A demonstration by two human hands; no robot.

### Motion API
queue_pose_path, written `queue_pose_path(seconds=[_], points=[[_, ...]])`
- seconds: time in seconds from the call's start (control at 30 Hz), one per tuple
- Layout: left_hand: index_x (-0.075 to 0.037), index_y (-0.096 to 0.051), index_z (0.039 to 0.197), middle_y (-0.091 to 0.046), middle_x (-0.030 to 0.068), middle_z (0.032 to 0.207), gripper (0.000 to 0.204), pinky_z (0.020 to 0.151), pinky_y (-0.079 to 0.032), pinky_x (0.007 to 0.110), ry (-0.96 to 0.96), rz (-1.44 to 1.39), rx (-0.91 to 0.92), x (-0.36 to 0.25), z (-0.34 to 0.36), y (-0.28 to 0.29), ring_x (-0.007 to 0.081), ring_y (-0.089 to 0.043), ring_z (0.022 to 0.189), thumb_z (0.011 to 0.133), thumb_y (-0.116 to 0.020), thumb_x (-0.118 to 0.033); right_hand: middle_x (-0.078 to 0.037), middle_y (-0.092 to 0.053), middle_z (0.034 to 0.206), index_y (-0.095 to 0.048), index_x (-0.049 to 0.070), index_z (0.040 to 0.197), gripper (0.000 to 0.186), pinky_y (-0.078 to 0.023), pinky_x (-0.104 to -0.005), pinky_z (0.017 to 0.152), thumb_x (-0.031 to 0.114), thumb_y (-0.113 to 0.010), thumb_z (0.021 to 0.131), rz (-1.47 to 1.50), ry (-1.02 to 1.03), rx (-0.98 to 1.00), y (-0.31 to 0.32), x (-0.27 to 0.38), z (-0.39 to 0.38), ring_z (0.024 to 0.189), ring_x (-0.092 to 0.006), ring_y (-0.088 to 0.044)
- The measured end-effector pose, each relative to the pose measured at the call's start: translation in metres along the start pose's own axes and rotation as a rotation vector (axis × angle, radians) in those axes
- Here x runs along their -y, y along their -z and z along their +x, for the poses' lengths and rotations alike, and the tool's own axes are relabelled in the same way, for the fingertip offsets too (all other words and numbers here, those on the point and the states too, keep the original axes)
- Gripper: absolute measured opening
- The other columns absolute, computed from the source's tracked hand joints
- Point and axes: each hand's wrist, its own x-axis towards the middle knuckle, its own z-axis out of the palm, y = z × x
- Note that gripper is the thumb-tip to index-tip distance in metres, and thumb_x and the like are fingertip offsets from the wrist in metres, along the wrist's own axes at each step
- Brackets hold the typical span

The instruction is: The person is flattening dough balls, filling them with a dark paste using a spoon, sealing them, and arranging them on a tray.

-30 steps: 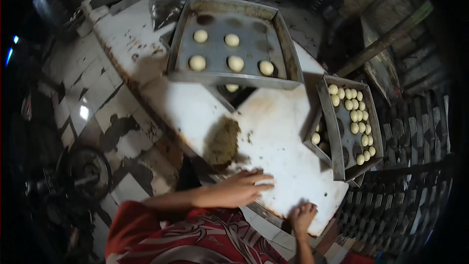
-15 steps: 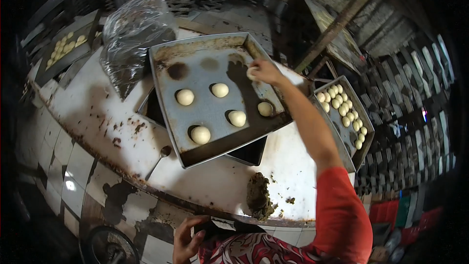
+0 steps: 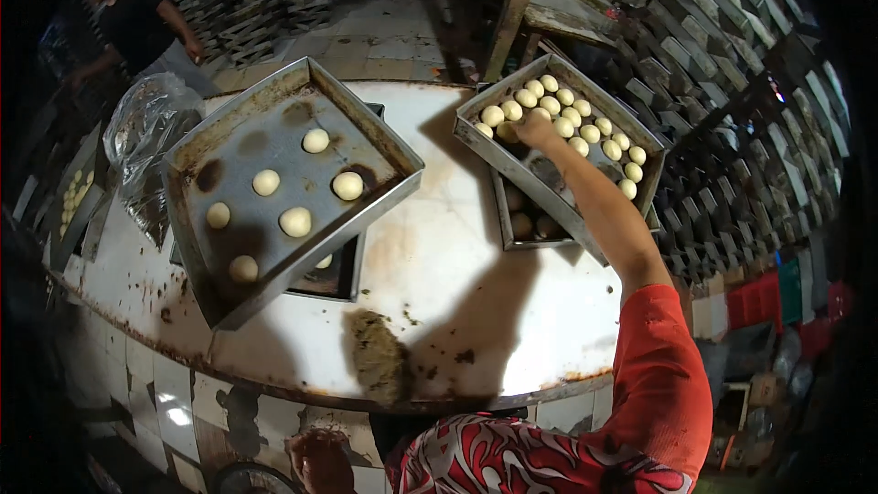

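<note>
My right arm reaches to the metal tray (image 3: 585, 220) on the right, filled with several round, pale dough balls (image 3: 580, 145). In it, the fingers of my right hand (image 3: 538, 131) are closed at a dough ball (image 3: 508, 132) near the left side, partly hiding it. Low at the front edge is my left hand (image 3: 320, 462), away from the trays; it is dim and its fingers do not show clearly. A larger metal tray (image 3: 250, 148) sits tilted at left, with several spaced dough balls (image 3: 295, 221) on its stained bottom.
Under both large trays lie other dark trays (image 3: 355, 265) with dough balls. A greenish-brown paste lump (image 3: 378, 357) rests on the white table (image 3: 439, 174) near its front edge. Clear plastic (image 3: 151, 142) stands at left, with a person (image 3: 146, 18) beyond. Stacked slats (image 3: 732, 128) rise at right.
My right hand has left the larger tray, where another dough ball now lies, and moved to the right-hand tray. The view has swung right. A person at far left shows more fully.
</note>
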Motion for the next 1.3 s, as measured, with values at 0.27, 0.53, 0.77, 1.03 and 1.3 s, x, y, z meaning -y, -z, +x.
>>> queue_pose_path(seconds=[0.27, 0.53, 0.77, 1.03, 1.3], points=[[0.006, -0.053, 0.106, -0.058, 0.0146, 0.107, 0.021, 0.086, -0.048, 0.044, 0.073, 0.813, 0.201, 0.078, -0.066, -0.110, 0.0283, -0.059, 0.098, 0.089, -0.050, -0.006, -0.004, -0.052, 0.073, -0.048, 0.001, 0.081, 0.020, -0.041, -0.0297, 0.063, 0.008, -0.064, 0.070, 0.624, 0.430, 0.064, 0.073, 0.085, -0.125, 0.069, -0.0124, -0.046], [0.005, -0.045, 0.119, -0.054, 0.0168, 0.117, 0.031, 0.097, -0.043, 0.035, 0.276, 0.144, 0.006, 0.102, -0.108, -0.132, 0.0239, -0.053, 0.112, 0.094, -0.043, -0.014, -0.013, -0.062, 0.091, -0.062, 0.002, 0.092, 0.016, -0.048, -0.0326, 0.074, 0.007, -0.064, 0.077, 0.834, 0.995, 0.493, 0.112, 0.094, -0.453, 0.088, -0.0261, -0.060], [0.008, -0.047, 0.120, -0.052, 0.0168, 0.124, 0.045, 0.106, -0.031, 0.037, 0.338, -0.096, 0.059, 0.086, -0.201, -0.057, 0.0256, -0.046, 0.120, 0.076, -0.045, -0.002, -0.011, -0.059, 0.081, -0.059, 0.000, 0.106, 0.029, -0.046, -0.0290, 0.068, 0.025, -0.054, 0.091, 0.998, 0.239, 0.339, -0.001, 0.115, -0.448, 0.073, -0.0170, -0.055], [0.009, -0.044, 0.125, -0.054, 0.0138, 0.119, 0.054, 0.098, -0.037, 0.031, 0.415, 0.091, -0.093, 0.081, -0.279, 0.062, 0.0221, -0.050, 0.113, 0.073, -0.041, -0.007, -0.025, -0.056, 0.094, -0.061, -0.001, 0.088, 0.016, -0.046, -0.0452, 0.077, 0.013, -0.060, 0.080, 0.376, 0.561, 0.235, -0.074, 0.095, -0.401, 0.083, -0.0408, -0.054], [0.010, -0.044, 0.124, -0.052, 0.0185, 0.121, 0.040, 0.099, -0.041, 0.040, 0.194, -0.076, -0.062, 0.106, -0.220, 0.022, 0.0274, -0.051, 0.113, 0.085, -0.046, 0.001, -0.019, -0.057, 0.100, -0.064, -0.002, 0.088, 0.015, -0.049, -0.0400, 0.078, 0.009, -0.061, 0.078, 0.216, 1.113, 0.230, -0.064, 0.097, -0.417, 0.093, -0.0357, -0.054]])
